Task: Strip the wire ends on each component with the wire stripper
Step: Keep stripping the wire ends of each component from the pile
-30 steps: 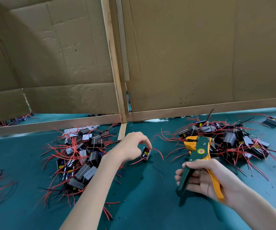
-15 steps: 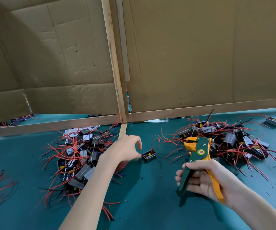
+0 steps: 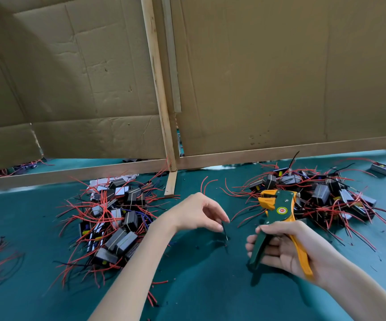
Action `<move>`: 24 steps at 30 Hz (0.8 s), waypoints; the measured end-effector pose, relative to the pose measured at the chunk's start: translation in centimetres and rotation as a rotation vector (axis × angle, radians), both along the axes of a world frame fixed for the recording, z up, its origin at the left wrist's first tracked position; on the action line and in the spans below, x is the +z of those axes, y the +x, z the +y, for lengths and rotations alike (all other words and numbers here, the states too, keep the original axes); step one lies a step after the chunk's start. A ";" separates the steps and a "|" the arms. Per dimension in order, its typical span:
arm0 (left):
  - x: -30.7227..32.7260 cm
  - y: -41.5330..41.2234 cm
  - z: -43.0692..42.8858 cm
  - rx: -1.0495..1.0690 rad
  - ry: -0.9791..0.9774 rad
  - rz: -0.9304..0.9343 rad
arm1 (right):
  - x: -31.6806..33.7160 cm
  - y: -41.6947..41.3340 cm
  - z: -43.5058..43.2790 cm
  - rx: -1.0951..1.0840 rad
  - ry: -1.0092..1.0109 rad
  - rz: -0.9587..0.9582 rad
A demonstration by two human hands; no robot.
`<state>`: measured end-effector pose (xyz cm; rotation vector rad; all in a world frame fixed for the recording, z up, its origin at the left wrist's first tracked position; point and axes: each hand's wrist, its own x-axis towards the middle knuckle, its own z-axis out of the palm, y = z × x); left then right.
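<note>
Now the left hand point(image 3: 196, 213) is pinching a thin black wire point(image 3: 224, 231) between thumb and fingertip, just above the green mat point(image 3: 199, 286). Beside it, the right hand point(image 3: 289, 251) is gripping the handles of the wire stripper point(image 3: 277, 210), head pointing up and away. Red-wired components are lying in a left pile point(image 3: 117, 223) and a right pile point(image 3: 321, 195), the latter just behind the stripper.
</note>
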<state>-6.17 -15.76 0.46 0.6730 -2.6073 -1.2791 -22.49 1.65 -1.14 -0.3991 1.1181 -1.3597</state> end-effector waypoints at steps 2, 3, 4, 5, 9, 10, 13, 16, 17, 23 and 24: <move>-0.5 -0.5 0.2 0.025 -0.108 0.031 | 0.0 0.0 0.0 -0.004 -0.001 -0.001; -0.8 -0.8 0.3 0.041 -0.152 0.051 | -0.1 0.0 0.0 -0.003 -0.002 -0.002; -1.1 -1.0 0.5 0.059 -0.185 0.081 | -0.2 0.0 -0.1 -0.003 -0.004 -0.003; -1.3 -1.2 0.7 0.081 -0.200 0.120 | -0.2 -0.1 -0.1 -0.002 -0.006 -0.006; -1.4 -1.6 1.0 0.169 -0.058 0.315 | -0.4 -0.3 -0.2 0.015 -0.024 -0.037; -1.3 -1.6 1.0 0.187 0.003 0.366 | -0.4 -0.2 -0.3 0.021 -0.032 -0.056; -0.6 -1.5 1.1 0.222 0.160 0.547 | -0.4 0.0 -0.3 0.050 -0.071 -0.089; 0.5 -1.3 1.2 0.274 0.212 0.661 | -0.4 0.2 -0.1 0.094 -0.130 -0.067; 0.8 -1.3 1.3 0.288 0.221 0.685 | -0.3 0.3 0.0 0.099 -0.150 -0.060; 2.5 -1.0 1.7 0.263 0.232 0.711 | -0.5 0.5 0.0 0.164 -0.236 0.015; 2.7 -0.9 1.9 0.250 0.227 0.700 | -0.6 0.5 -0.1 0.184 -0.252 0.030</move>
